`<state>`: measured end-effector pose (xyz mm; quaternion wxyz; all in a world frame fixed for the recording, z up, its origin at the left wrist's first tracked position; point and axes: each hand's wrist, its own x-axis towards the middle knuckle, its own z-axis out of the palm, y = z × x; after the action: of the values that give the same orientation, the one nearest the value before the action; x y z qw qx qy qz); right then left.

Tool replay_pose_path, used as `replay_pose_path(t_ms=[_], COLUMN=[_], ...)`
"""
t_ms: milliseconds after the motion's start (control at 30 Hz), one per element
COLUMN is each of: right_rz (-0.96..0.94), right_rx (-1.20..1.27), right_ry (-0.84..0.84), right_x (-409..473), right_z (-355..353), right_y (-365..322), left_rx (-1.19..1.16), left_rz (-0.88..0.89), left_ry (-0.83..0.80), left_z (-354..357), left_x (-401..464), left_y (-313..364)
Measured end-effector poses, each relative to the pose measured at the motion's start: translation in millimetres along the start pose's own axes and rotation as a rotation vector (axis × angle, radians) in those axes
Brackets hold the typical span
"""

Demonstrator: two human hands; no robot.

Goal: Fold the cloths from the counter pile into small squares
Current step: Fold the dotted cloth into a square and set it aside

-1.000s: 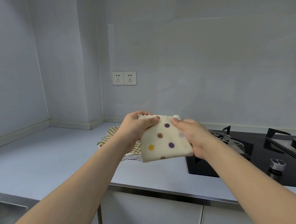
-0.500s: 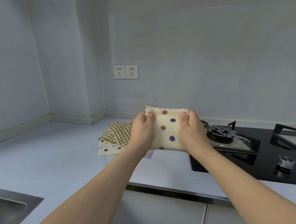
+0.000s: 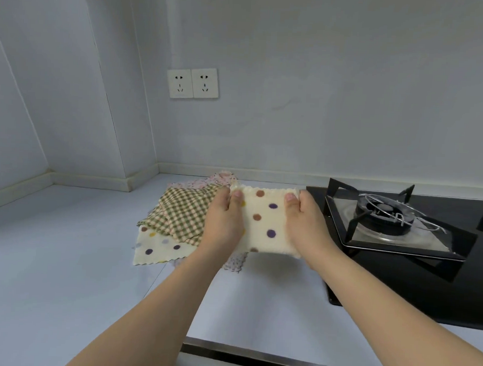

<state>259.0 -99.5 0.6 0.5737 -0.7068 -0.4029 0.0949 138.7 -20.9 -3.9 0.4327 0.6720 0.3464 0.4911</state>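
Left hand: pinched left edge of cream polka-dot folded cloth.
Right hand: pinched right edge.
Pile: counter's back, beside black hob.

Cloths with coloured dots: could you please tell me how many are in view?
2. One dotted cloth is held by the left hand and right hand. Another lies under the checked cloth in the pile; more may be hidden.

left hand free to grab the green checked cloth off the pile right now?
Probably not yet. The left hand grips the dotted cloth along with the right hand. The green checked cloth lies uncovered right beside it, so only the grip stands in the way.
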Motion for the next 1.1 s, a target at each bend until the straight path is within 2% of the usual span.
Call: replay_pose_path(t_ms=[200,367,533,700,967,1100], right_rz=[0.115,0.241,0.334,0.477,0.545,0.675], right_rx=[0.068,0.117,0.086,0.073,0.153,0.205], right_ry=[-0.008,0.083,0.164,0.175,0.236,0.278], right_x=[59,91,95,93,98,114], right_z=[8,-32,-112,-196,-353,-438], right_y=[13,-36,-105,-122,-71,-30], left_rx=[0.057,0.085,0.062,0.007,0.039,0.06], left_rz=[-0.073,-0.071,-0.139,-0.266,-0.249,-0.278], left_ry=[-0.032,-0.089,-0.203,-0.292,-0.408,-0.432], left_z=[32,48,70,120,266,358], left_x=[55,86,86,59,14,-12], left_y=[-13,62,159,226,277,298])
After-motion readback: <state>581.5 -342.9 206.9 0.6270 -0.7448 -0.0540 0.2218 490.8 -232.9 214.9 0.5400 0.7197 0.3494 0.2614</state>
